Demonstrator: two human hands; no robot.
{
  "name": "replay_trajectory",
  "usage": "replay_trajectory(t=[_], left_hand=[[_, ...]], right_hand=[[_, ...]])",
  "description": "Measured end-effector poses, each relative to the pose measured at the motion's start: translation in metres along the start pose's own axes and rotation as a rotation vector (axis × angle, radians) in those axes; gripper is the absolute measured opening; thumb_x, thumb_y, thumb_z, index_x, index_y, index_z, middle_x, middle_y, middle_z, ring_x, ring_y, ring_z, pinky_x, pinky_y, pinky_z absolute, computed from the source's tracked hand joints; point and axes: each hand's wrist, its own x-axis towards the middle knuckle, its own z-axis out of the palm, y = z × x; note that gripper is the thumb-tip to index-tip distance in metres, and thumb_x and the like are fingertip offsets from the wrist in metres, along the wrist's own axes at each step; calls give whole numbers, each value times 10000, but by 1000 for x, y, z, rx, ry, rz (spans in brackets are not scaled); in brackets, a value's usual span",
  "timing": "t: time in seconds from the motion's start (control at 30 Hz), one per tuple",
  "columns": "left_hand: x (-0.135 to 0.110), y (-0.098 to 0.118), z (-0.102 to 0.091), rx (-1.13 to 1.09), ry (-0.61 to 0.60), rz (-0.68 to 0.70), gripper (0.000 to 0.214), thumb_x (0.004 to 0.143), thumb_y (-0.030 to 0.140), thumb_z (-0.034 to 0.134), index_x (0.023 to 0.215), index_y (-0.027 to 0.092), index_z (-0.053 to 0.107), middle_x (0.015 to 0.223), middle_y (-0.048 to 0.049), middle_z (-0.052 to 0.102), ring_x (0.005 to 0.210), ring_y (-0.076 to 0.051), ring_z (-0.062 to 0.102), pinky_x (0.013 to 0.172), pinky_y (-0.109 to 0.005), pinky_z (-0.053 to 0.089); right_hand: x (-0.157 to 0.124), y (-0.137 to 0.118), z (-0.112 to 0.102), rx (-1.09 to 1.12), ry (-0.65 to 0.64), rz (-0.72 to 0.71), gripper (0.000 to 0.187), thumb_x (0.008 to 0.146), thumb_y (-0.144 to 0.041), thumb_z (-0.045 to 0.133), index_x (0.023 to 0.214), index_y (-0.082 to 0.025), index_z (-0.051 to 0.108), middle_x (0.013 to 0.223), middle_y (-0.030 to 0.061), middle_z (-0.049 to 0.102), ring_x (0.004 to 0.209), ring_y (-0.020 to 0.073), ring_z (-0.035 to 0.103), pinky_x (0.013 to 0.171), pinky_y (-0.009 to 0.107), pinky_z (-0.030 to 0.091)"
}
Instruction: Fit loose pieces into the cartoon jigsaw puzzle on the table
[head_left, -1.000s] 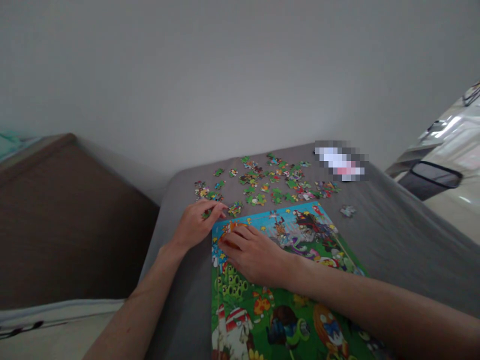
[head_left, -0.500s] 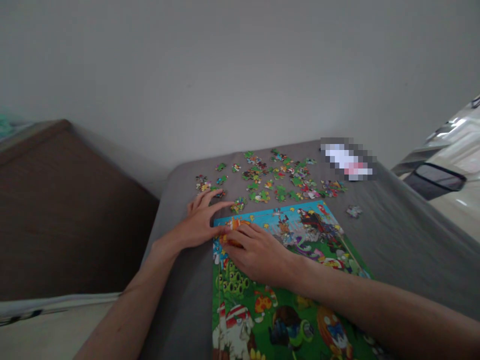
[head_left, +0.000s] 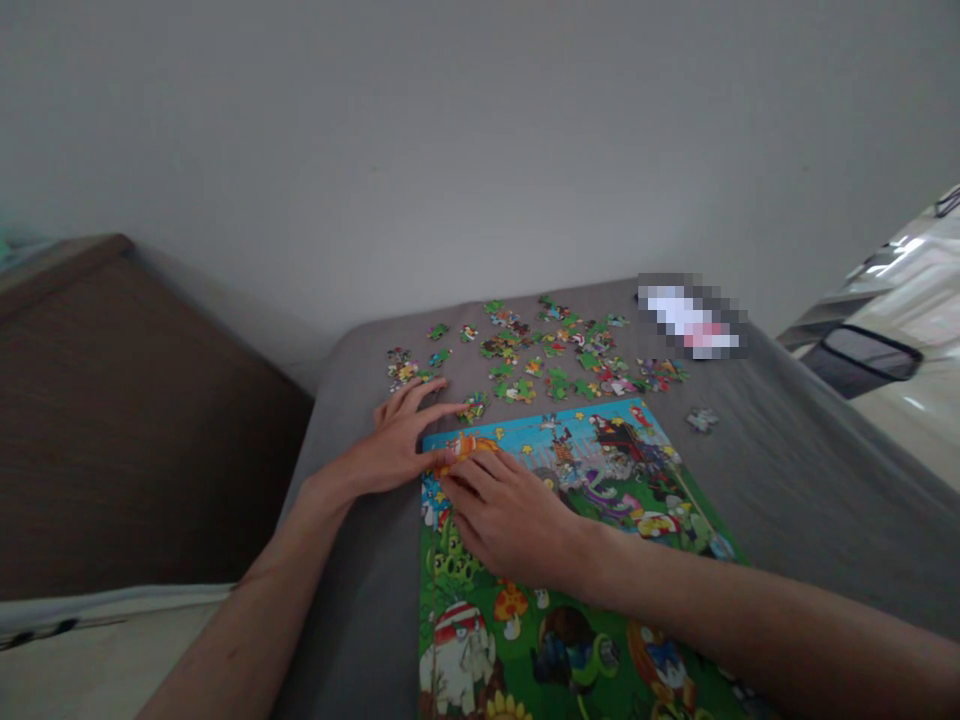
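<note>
The right hand [head_left: 510,515] lies over the far left part of the puzzle board [head_left: 517,645], fingers curled, perhaps to press it; whether they grip anything cannot be told. The left hand [head_left: 394,450] spreads thumb and fingers wide, seemingly holding nothing, its thumb at the board's corner, while loose pieces [head_left: 557,382] lie beyond the board's far edge, probably for easy reach.

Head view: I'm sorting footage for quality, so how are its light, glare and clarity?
Head view: dim light on the wall; head view: white glare on the shiny surface far right; head view: loose puzzle pieces soft, coarse mosaic over one item.
</note>
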Motion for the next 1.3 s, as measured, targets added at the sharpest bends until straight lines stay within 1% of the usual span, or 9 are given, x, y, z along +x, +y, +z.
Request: replay_trajectory(t=[0.2,0.37,0.53,0.7,0.8,0.9,1.0,1.13,1.3], left_hand=[[3,0,4,25,47,-8,690,975,864,576,1530,463,661,1772,-70,418,1681,-467,207,1325,-757,214],[3,-2,6,47,74,-11,646,993,821,598,1512,445,680,1744,-76,460,1661,-466,241,1317,-745,239],[2,-3,9,59,92,-3,562,1089,735,469,1526,439,663,1731,-54,490,1644,-404,293,1324,-691,261],[3,-3,11,76,103,-22,587,1077,738,499,1551,422,644,1738,-64,486,1628,-415,323,1313,-682,292],[4,-4,12,86,110,-36,564,1089,694,512,1579,434,613,1750,-59,468,1638,-421,303,1307,-676,301],[5,-4,13,92,109,-42,554,1085,679,536,1584,448,604,1747,-51,470,1634,-425,305,1303,-667,307],[5,-6,13,96,105,-40,565,1078,697,532,1584,457,601,1737,-48,486,1622,-429,319,1288,-665,321],[5,-6,12,103,108,-26,580,1082,729,484,1580,459,608,1731,-53,505,1608,-431,345,1261,-675,341],[11,1,16,121,124,-5,498,1135,611,420,1559,459,633,1701,-13,564,1598,-378,400,1275,-627,338]], right_hand=[[-1,-3,1,-23,-15,-23,362,1157,-372,542,1311,-107,735,1300,139,754,1196,310,667,1036,455,569],[-4,-3,7,-32,12,-10,484,1159,-442,531,1451,-77,657,1397,171,713,1292,326,629,1127,478,532],[2,9,6,64,-16,-11,447,1150,-402,560,1456,-94,662,1455,183,688,1350,310,617,1178,482,511],[10,28,-1,165,-28,-52,363,1165,-330,549,1430,-122,684,1404,160,726,1311,261,648,1157,458,515],[13,48,-7,193,6,13,292,1162,-266,541,1346,-152,737,1318,125,765,1250,241,663,1129,437,516],[16,74,-12,173,64,177,266,1121,-181,563,1285,-156,772,1265,121,777,1235,248,658,1146,455,499],[17,92,-14,156,65,300,326,1103,-154,568,1383,-124,734,1379,157,750,1321,271,631,1198,496,475],[16,98,-14,162,-29,272,449,1141,-181,512,1579,-150,604,1610,144,639,1507,293,529,1259,551,441],[18,109,-19,168,-16,329,483,1116,-124,487,1584,-137,604,1578,149,673,1513,295,547,1275,551,443]])
